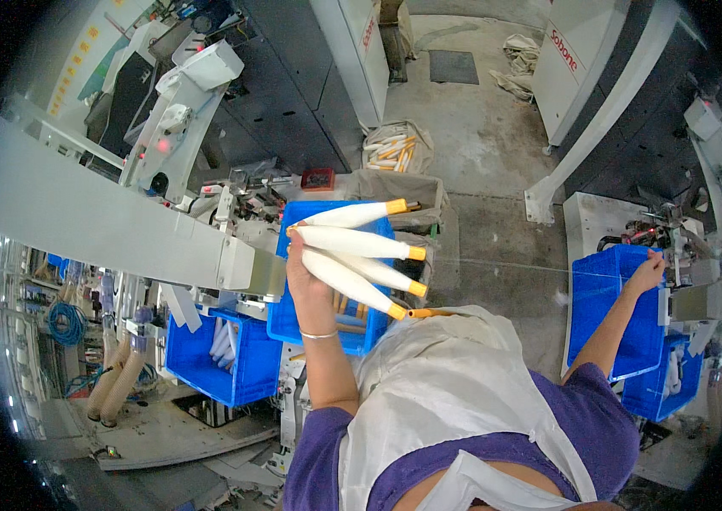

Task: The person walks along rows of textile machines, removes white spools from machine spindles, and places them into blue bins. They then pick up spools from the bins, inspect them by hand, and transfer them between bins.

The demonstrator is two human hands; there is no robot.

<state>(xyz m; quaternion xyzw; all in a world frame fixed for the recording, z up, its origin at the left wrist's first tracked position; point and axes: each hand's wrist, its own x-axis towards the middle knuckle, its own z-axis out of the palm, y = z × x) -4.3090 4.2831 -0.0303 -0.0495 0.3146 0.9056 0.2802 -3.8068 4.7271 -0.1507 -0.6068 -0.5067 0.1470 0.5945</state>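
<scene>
My left hand [303, 277] is closed around the narrow ends of several yarn bobbins [352, 241], wound with white yarn and tipped in orange. They fan out to the right, above a blue crate [291, 327]. From around their orange tips a thin white thread [514, 265] stretches across to the right. At its far end my right hand [649, 272] is held out with the fingers drawn together on the thread, over the rim of another blue crate [595, 341].
Grey machines stand on both sides of a concrete aisle [497, 204]. A cloth-lined bin [416, 140] holds orange and white bobbins. More blue crates with pale bobbins sit at the left [246, 375] and lower right [652, 400]. A white beam [114, 226] crosses at the left.
</scene>
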